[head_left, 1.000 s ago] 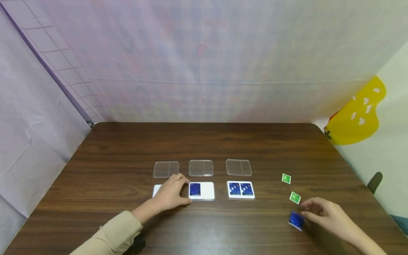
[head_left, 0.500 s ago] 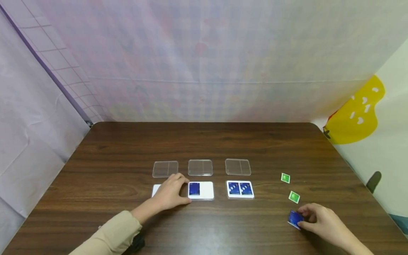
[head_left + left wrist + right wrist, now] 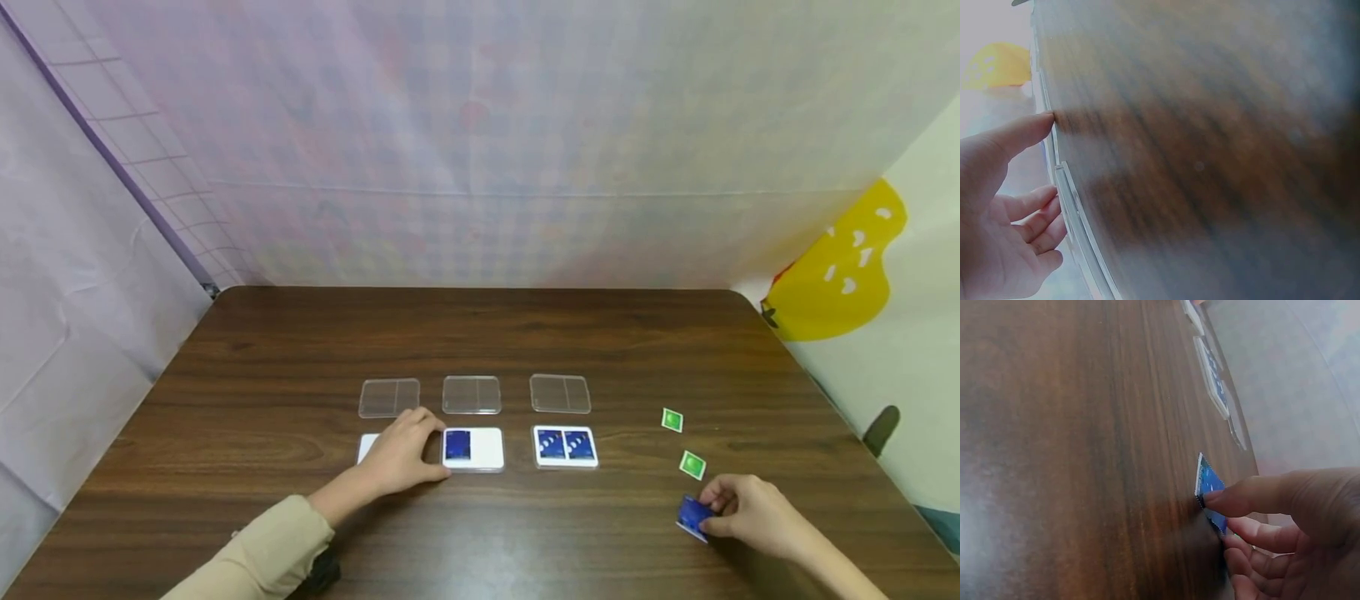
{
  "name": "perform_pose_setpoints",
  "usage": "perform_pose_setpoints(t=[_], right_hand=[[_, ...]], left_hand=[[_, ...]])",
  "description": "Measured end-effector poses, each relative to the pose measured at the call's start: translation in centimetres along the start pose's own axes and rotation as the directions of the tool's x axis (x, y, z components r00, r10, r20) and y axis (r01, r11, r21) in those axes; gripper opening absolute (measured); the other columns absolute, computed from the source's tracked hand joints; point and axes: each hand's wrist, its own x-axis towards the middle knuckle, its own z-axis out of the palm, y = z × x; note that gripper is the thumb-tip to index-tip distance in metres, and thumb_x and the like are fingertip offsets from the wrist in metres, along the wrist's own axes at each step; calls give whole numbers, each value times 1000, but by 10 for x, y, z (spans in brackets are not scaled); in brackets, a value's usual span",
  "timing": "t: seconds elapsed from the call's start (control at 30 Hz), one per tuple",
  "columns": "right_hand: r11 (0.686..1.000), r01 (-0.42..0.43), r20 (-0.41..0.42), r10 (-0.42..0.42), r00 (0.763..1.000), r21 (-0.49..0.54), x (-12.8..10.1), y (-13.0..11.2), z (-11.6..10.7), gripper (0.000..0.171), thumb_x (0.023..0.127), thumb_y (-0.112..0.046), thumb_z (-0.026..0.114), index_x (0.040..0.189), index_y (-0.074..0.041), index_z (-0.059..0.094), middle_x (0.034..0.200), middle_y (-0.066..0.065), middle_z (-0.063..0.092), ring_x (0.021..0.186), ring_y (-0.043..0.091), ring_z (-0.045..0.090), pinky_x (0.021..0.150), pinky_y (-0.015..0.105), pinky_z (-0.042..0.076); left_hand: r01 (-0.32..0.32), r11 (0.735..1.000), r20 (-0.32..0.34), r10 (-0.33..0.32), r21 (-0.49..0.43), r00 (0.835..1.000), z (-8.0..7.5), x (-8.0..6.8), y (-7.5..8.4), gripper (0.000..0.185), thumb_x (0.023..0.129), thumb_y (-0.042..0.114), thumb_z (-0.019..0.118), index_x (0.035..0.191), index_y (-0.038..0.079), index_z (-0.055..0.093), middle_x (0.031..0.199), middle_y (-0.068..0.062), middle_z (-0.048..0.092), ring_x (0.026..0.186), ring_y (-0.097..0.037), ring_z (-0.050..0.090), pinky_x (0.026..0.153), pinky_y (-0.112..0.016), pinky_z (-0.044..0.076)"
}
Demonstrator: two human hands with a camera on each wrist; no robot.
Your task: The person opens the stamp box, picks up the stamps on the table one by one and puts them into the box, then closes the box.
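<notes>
At the lower right of the head view, my right hand (image 3: 757,515) pinches a blue stamp (image 3: 688,512) between thumb and fingers. The right wrist view shows that stamp (image 3: 1210,478) with perforated edges, tilted, the thumb on its printed face. My left hand (image 3: 399,457) holds the left end of the middle case (image 3: 487,450), thumb at the near corner, index finger at the far corner. Inside that case, one dark blue stamp (image 3: 457,445) lies on the left half of a white backing. The hand hides most of another white-backed case (image 3: 366,445).
A case (image 3: 566,464) with two blue moon-phase stamps sits right of the middle one. Behind are three clear lids (image 3: 390,398). Two green stamps (image 3: 672,420) lie at the right on the brown wooden table (image 3: 480,333). A curtain (image 3: 480,167) hangs behind the table.
My right hand has moved slightly left, and its thumb and fingers have closed on the blue stamp's right side. The left hand has stayed at the middle case.
</notes>
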Motion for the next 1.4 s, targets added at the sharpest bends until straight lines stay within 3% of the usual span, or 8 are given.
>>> perform_pose_setpoints(t=[0.23, 0.37, 0.53, 0.67, 0.8, 1.03, 1.4], right_hand=[[999, 37, 18, -38, 999, 34, 2, 1, -2, 17, 68, -8, 73, 77, -6, 58, 70, -2, 57, 61, -3, 48, 53, 20, 44], [983, 159, 21, -161, 987, 89, 5, 6, -5, 10, 72, 1, 66, 74, -6, 59, 68, -7, 57, 61, -4, 49, 51, 20, 43], [937, 267, 85, -292, 953, 224, 11, 8, -10, 10, 78, 6, 60, 75, -4, 59, 71, -12, 59, 64, -5, 50, 50, 20, 43], [902, 236, 195, -321, 927, 362, 16, 3, -17, 7, 84, 5, 54, 81, 1, 59, 77, -10, 60, 66, -4, 50, 48, 21, 43], [879, 195, 257, -328, 909, 435, 21, -8, -23, 7, 86, 2, 52, 85, 3, 58, 78, -7, 59, 65, -2, 49, 48, 21, 43], [888, 154, 300, -303, 905, 434, 38, -37, -27, 7, 85, -3, 55, 85, 3, 59, 74, -3, 57, 60, -1, 47, 47, 19, 42], [892, 172, 309, -317, 897, 418, 70, -85, -22, 6, 82, -3, 59, 83, 3, 60, 69, 2, 57, 55, 2, 45, 45, 17, 39]], left_hand=[[1, 1000, 9, -1, 2, 1000, -1, 0, 0, 56, 65, 33, 79, 107, 1, 60, 102, -7, 56, 96, -24, 51, 83, -38, 46], [4, 1000, 11, -4, 4, 1000, -1, 1, 0, 56, 65, 33, 79, 107, 1, 60, 102, -7, 56, 96, -24, 51, 84, -38, 46], [5, 1000, 11, -5, 4, 1000, 0, 1, 0, 56, 64, 33, 79, 107, 2, 61, 102, -7, 56, 96, -24, 51, 84, -38, 46], [5, 1000, 10, -5, 4, 1000, 0, 1, 0, 56, 64, 33, 79, 107, 2, 61, 102, -7, 56, 96, -24, 51, 83, -39, 46], [2, 1000, 8, -2, 0, 1000, 0, 1, -1, 56, 64, 33, 79, 107, 1, 61, 102, -7, 56, 96, -24, 51, 83, -39, 46], [1, 1000, 9, -1, -2, 1000, 0, 1, -1, 57, 64, 33, 79, 107, 2, 60, 103, -7, 56, 96, -24, 51, 84, -39, 46], [1, 1000, 14, -1, -2, 1000, -1, 0, 0, 57, 64, 33, 79, 108, 1, 60, 103, -7, 56, 96, -23, 51, 84, -38, 46]])
